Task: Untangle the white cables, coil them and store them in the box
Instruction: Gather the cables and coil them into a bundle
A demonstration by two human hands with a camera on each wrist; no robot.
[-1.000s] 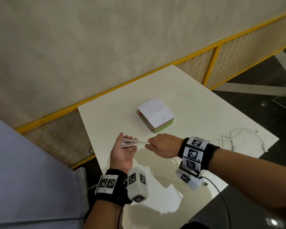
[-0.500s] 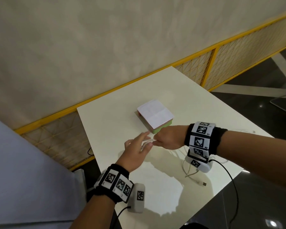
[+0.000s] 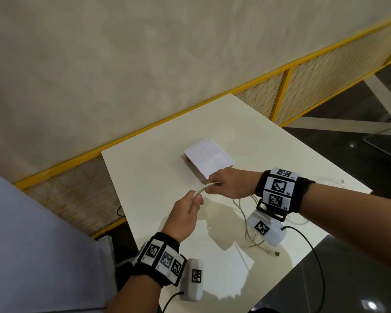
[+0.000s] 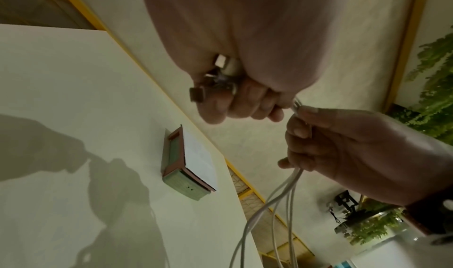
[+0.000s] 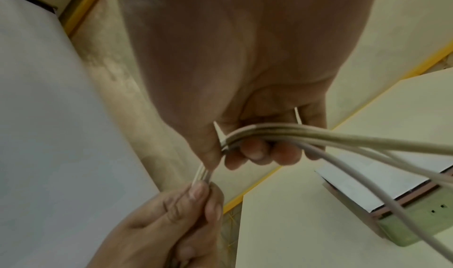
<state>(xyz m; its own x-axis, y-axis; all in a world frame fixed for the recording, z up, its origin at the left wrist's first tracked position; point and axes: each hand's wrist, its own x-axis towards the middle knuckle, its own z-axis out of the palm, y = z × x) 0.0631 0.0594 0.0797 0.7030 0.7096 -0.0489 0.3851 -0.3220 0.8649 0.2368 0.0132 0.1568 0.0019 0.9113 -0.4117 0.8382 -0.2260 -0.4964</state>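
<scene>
A bundle of white cables (image 3: 205,188) (image 5: 318,136) stretches between both hands above the white table (image 3: 145,177). My left hand (image 3: 191,203) (image 4: 245,101) grips one end, with metal plugs (image 4: 210,78) sticking out of the fist. My right hand (image 3: 221,184) (image 5: 250,150) curls round the strands a short way along. From it the loose strands (image 3: 246,218) (image 4: 282,204) drop to the table and end in a plug (image 3: 276,253). The green and pink box (image 3: 207,159) (image 4: 186,167) (image 5: 392,204) sits just beyond the right hand under a white sheet.
A yellow mesh fence (image 3: 303,86) runs along the table's far and left edges, with a beige wall behind it. More white cable (image 3: 334,181) lies on the table at the far right. Dark floor lies off the right and near edges.
The left hand has turned from open palm up to a fist round the cable end. The right hand has moved toward the box, drawing the cable bundle out between the hands.
</scene>
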